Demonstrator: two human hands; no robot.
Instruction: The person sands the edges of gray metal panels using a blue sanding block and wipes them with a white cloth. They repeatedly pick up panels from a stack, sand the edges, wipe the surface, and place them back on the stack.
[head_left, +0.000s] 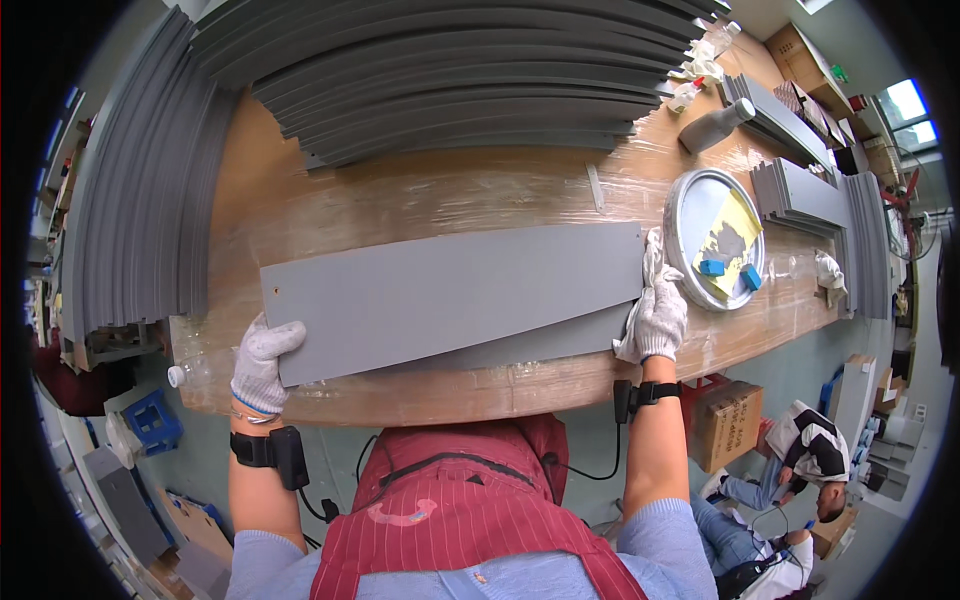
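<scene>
A long flat grey panel (450, 295) lies across the table in front of me, with a small hole near its left end. Under its near edge a second grey panel (545, 338) sticks out. My left hand (264, 362), in a white knit glove, closes on the left end of the upper panel, thumb on top. At the other end my right hand (660, 318), also gloved, is closed around a white cloth (653, 252) held against the panel's right edge. Beside it rests a round grey lid (674, 258) carrying a yellow sheet (738, 214) with grey paste and two blue blocks (711, 268).
Tall grey panel stacks stand at the far side (460, 90) and left (150, 200) of the film-covered table (420, 195). Rightward are a grey bottle (715, 127), more panels (800, 195) and a crumpled cloth (830, 277). Two people (810, 445) sit at lower right near a cardboard box (727, 425).
</scene>
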